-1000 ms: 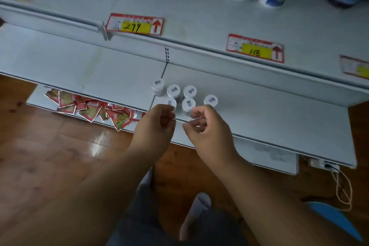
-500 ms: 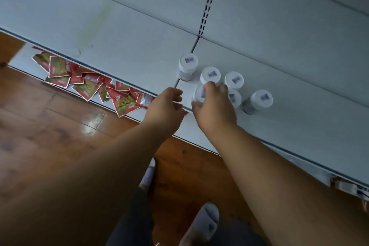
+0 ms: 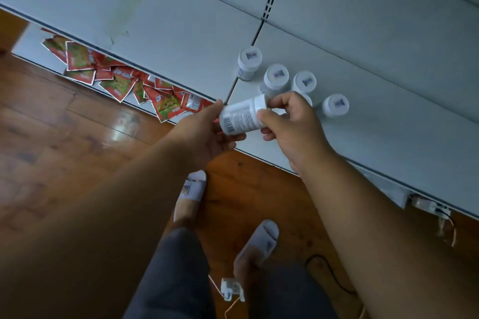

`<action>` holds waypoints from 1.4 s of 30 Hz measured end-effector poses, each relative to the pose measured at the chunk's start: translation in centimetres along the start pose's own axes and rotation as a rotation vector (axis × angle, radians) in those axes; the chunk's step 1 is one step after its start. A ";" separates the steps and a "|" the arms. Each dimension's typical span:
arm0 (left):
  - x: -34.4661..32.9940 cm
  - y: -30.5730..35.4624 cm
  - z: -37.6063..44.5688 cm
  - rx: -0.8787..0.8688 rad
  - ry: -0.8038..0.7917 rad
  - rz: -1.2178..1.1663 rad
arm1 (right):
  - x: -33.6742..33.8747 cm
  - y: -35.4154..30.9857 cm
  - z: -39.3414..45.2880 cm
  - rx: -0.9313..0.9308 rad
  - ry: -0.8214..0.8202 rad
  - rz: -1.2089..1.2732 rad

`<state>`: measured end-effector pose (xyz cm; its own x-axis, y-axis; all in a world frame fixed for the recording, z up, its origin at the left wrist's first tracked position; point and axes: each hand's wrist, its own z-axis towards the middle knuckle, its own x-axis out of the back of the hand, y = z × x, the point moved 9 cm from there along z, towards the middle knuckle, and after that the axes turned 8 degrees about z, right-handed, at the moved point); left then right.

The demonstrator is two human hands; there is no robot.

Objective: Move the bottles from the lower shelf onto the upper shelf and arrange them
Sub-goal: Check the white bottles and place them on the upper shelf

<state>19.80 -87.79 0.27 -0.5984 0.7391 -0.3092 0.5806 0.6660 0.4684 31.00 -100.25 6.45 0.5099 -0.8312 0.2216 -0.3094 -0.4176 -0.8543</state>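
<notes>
Glossy red packets (image 3: 114,77) fan beneath the smooth grey shelf (image 3: 363,116), where the left hand (image 3: 204,132) cups and the right hand (image 3: 290,124) pinches a white cylindrical bottle (image 3: 242,118) lying sideways above the shelf edge, cap pointing up-right toward four upright bottles (image 3: 276,77).

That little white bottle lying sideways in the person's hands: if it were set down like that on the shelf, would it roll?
Probably. The white bottle looks round and smooth-sided, so on its side it could roll along the flat shelf. It seems light: the right hand has only a fingertip grip near its cap. Upright, it should stand steadily, like its neighbours.
</notes>
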 end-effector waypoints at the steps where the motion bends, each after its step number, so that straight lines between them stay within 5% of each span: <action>1: -0.4 -0.2 -1.2 -0.001 -0.039 -0.023 | 0.3 -0.4 -0.9 -0.014 -0.016 0.050; 8: -2.6 1.9 -11.6 -0.222 -0.227 -0.118 | 1.2 -4.0 -8.5 -0.053 -0.048 0.225; 14: -5.3 5.7 -21.9 -0.524 -0.196 0.209 | 2.9 -10.8 -15.4 -0.041 -0.183 0.551; 21: -14.8 8.4 -30.5 -0.491 -0.588 0.122 | 10.0 -20.3 -22.3 0.170 -0.276 0.709; 24: -18.3 9.3 -34.0 -0.676 -0.417 0.347 | 14.2 -22.0 -25.1 0.240 -0.110 0.652; 27: -22.5 10.3 -38.4 -1.040 -0.097 0.791 | 18.4 -22.8 -28.3 0.301 0.041 0.598; 29: -26.3 10.2 -41.2 -1.233 -0.054 0.926 | 21.2 -23.5 -30.1 0.344 0.083 0.671; 33: -31.5 9.1 -41.4 -1.012 -0.276 0.683 | 26.3 -25.1 -32.0 0.357 0.023 0.967; 36: -34.5 8.1 -40.7 -0.843 -0.429 0.574 | 29.0 -26.4 -32.8 0.394 0.018 0.955; 42: -36.5 9.0 -40.1 -0.823 -0.555 0.535 | 30.7 -27.0 -33.1 0.461 0.151 0.840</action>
<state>24.75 -112.83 48.99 0.0653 0.9888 -0.1344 0.0254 0.1330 0.9908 28.45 -126.59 51.87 0.1478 -0.8448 -0.5143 -0.1645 0.4918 -0.8551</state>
